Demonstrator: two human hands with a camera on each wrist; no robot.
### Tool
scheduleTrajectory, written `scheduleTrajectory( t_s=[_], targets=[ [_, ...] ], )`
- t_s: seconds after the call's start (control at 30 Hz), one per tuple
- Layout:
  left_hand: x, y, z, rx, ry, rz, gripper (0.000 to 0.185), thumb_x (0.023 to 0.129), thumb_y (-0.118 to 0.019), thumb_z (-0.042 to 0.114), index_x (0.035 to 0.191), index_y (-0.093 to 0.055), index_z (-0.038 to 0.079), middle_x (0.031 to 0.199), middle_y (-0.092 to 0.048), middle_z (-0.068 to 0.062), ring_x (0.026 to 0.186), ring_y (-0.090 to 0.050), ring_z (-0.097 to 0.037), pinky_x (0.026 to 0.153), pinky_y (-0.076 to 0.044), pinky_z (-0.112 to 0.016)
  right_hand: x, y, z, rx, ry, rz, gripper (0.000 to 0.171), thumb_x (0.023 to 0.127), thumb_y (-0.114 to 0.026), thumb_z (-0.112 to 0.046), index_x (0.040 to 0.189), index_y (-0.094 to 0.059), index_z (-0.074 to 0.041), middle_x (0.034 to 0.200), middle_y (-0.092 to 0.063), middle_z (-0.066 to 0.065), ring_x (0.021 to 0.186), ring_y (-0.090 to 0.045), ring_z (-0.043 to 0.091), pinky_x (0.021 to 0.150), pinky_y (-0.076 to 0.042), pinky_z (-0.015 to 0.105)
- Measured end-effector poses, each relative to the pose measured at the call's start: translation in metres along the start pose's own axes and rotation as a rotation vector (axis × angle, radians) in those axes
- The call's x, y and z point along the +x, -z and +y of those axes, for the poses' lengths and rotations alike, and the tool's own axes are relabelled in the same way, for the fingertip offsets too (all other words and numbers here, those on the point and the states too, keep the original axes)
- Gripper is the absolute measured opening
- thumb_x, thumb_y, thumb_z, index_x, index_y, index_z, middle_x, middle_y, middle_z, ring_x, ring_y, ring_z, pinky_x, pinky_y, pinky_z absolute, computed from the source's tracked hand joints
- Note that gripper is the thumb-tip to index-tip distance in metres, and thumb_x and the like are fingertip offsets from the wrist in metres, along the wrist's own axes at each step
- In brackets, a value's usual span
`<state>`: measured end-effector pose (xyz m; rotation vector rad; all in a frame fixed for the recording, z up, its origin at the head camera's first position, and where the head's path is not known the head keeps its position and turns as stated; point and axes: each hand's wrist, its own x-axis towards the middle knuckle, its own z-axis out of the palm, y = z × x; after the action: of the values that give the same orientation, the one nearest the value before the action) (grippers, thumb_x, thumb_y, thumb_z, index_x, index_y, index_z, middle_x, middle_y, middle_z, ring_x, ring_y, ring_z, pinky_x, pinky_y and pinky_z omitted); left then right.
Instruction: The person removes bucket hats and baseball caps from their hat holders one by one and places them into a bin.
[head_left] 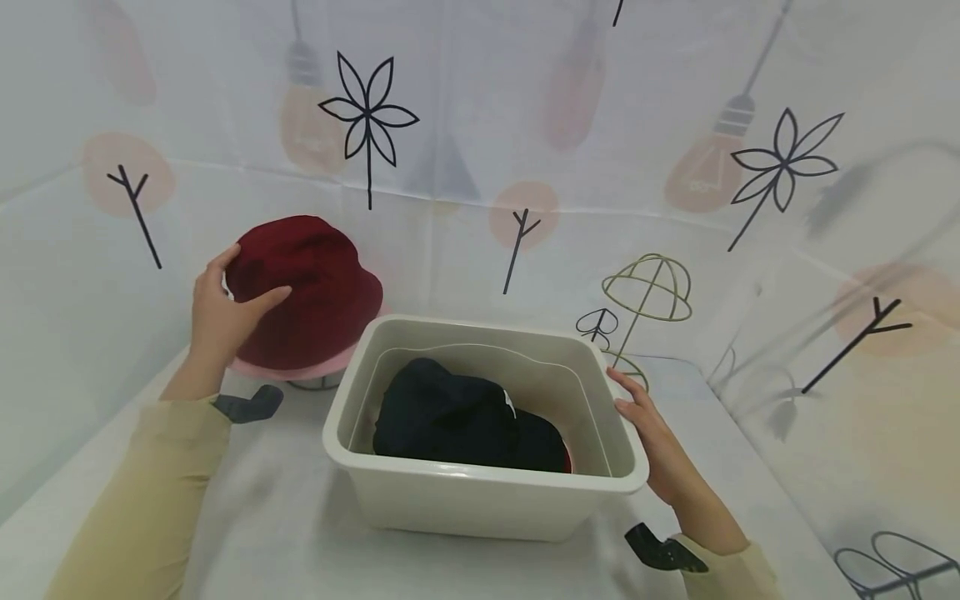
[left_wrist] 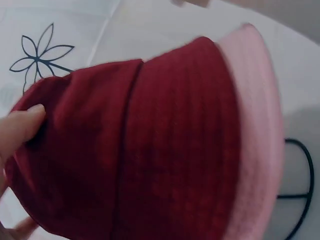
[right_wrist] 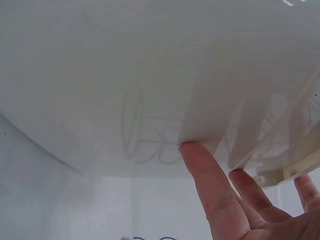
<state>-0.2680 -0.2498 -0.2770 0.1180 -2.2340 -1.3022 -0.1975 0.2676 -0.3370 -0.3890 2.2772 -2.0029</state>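
My left hand (head_left: 221, 312) holds the crown of a dark red bucket hat (head_left: 307, 275), with the thumb pressed into the cloth. A pink brim (left_wrist: 257, 125) shows beneath the red one; whether it is lining or a second hat I cannot tell. In front stands a white plastic bin (head_left: 480, 500) holding a dark cap (head_left: 457, 417) with a small white mark and a bit of red at its edge. At the bin's right side, my right hand (head_left: 656, 442) grips the rim, several fingertips (right_wrist: 192, 152) touching the outer wall from below.
A white cloth-covered table (head_left: 270, 517) lies under the bin. Behind it hangs a pale cloth backdrop (head_left: 465, 108) printed with flowers, bulbs and twigs. A dark curved wire shape (left_wrist: 310, 175) shows beside the pink brim. A dark band (head_left: 251, 404) crosses the left wrist.
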Motion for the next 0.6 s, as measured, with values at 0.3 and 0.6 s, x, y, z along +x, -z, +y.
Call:
scheduleTrajectory(
  t_s=[0.3,0.6],
  targets=[
    [0.006,-0.004,0.01,-0.131,0.214,-0.006,0.066,0.084,-0.066,0.034,0.14,-0.041,0.009,0.144,-0.035,-0.011,0.132,-0.028,-0.021,0.106,-0.026,-0.04,-0.001,0.0,0.0,0.004,0.002,-0.002,0.051,0.101,-0.032,-0.03,0.147,-0.014,-0.02,0.136,-0.031,0.012,0.107,-0.051,0.015,0.079,-0.05,0.035],
    [0.005,-0.006,0.018,-0.311,0.355,0.09,0.027,0.083,-0.069,0.023,0.106,-0.056,0.028,0.117,-0.046,0.004,0.107,-0.045,-0.011,0.091,-0.037,-0.03,0.0,0.0,0.001,0.01,0.004,-0.006,0.05,0.101,-0.033,-0.03,0.147,-0.015,-0.021,0.134,-0.032,0.01,0.106,-0.052,0.015,0.079,-0.05,0.035]
  ],
)
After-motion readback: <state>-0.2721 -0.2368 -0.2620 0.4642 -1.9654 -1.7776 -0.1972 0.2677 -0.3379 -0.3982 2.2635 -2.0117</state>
